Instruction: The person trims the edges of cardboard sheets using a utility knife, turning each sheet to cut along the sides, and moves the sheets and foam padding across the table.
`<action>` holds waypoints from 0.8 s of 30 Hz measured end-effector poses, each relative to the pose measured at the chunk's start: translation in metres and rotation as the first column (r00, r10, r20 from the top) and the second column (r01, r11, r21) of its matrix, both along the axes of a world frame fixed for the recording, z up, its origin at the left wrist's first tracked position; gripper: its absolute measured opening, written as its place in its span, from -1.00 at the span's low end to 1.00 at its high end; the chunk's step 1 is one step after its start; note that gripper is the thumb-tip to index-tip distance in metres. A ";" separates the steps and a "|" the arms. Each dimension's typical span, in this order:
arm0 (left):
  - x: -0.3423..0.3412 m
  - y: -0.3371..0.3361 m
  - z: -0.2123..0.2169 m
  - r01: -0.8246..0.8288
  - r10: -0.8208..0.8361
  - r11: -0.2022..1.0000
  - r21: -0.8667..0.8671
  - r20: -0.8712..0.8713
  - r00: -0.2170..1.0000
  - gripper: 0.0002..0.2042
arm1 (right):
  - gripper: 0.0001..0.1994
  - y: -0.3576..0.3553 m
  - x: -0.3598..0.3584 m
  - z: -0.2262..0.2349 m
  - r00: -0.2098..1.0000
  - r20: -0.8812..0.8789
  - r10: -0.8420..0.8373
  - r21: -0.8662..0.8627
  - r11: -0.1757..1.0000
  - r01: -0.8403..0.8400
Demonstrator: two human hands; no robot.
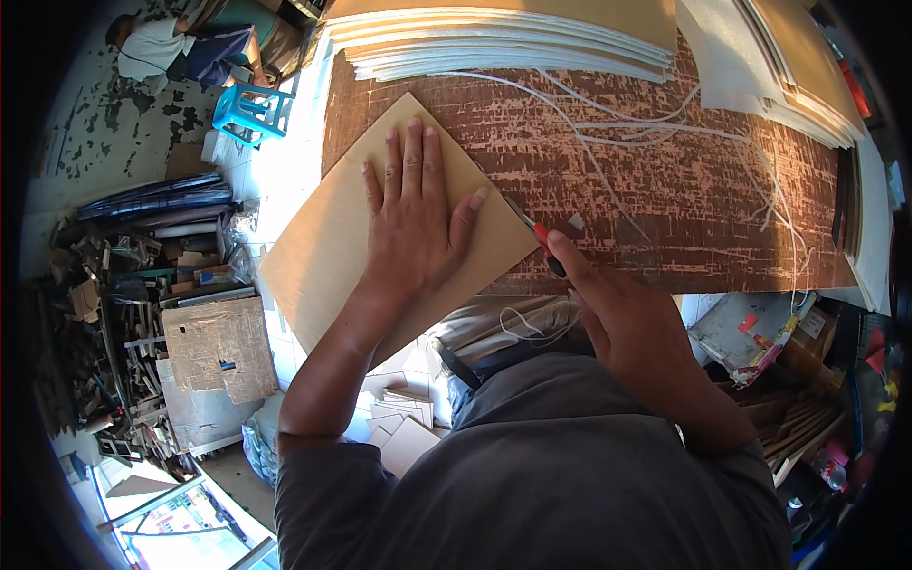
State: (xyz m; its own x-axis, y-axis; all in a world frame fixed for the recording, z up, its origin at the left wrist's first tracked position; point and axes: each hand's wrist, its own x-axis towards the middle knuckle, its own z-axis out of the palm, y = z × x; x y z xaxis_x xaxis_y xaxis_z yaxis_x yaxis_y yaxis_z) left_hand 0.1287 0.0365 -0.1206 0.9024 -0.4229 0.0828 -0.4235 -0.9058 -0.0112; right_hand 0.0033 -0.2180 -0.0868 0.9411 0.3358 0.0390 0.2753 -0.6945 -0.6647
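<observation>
A tan board (328,223) lies turned at an angle across the table's left front corner, part of it overhanging the edge. Flat on top of it rests my left hand (408,204), fingers stretched out and pointing away from me, thumb out near the right edge. My right hand (617,304) grips a red and black utility knife (543,236). The knife's blade points away and to the left, by the board's right edge. Whether the blade touches the board I cannot tell.
White-edged boards (513,47) are stacked at the table's back, with another stack (807,76) at the far right. Thin white strips (655,128) trail over the scored brown tabletop (684,209). A person (190,47) sits beyond a blue stool (252,114). Wood scraps (133,313) crowd the left.
</observation>
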 end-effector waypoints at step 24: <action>0.001 -0.005 0.018 -0.013 0.015 1.000 0.016 -0.180 0.984 0.32 | -0.24 -0.010 -0.026 -0.003 1.000 -0.015 0.011 -0.041 0.999 -0.011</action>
